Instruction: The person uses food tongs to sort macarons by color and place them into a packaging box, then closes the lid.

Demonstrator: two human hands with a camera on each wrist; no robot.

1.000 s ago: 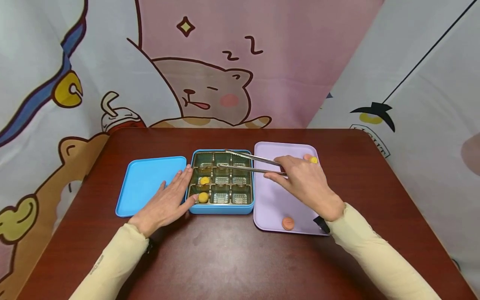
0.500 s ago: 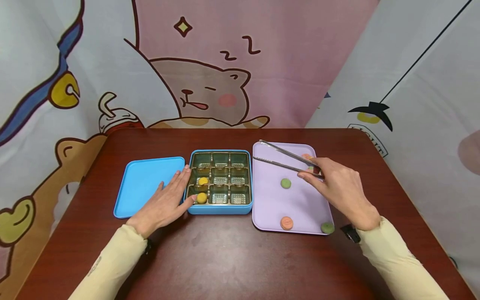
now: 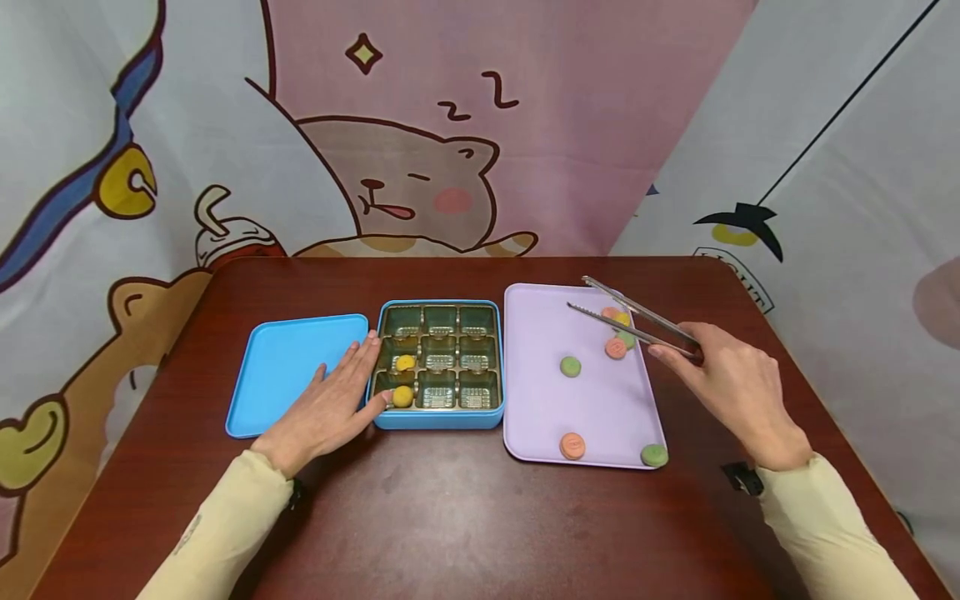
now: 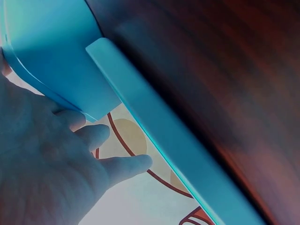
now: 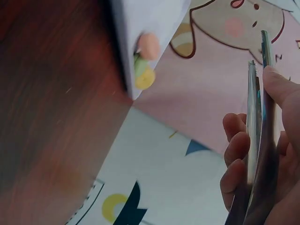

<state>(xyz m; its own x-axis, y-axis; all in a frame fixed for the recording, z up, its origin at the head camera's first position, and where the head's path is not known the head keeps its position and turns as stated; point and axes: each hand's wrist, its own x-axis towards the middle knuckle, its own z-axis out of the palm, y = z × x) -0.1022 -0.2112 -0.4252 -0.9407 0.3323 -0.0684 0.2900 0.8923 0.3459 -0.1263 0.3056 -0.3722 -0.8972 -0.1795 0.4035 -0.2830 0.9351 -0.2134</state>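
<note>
In the head view my left hand (image 3: 322, 408) rests with straight fingers along the left side of a blue box (image 3: 442, 421). Its gold divided insert (image 3: 459, 333) holds two small yellow macaron-like discs, the front one (image 3: 402, 397) beside my thumb and the other (image 3: 405, 362) one compartment behind. My right hand (image 3: 738, 392) grips metal tongs (image 3: 648, 313), whose arms are spread with nothing between their tips. The tongs hang over the back right of a lavender tray (image 3: 536, 408), above a cluster of pink, yellow and green discs, among them a pink disc (image 3: 616, 347).
A flat blue lid (image 3: 288, 367) lies left of the box, partly under my left hand. On the tray sit a green disc (image 3: 570, 367), a pink disc (image 3: 572, 446) and another green disc (image 3: 654, 455) at the front right corner. A printed cloth (image 3: 420, 183) hangs behind the table.
My right hand has carried the tongs from over the box rightward past the tray's right edge, uncovering discs on the tray. My left hand stays at the box.
</note>
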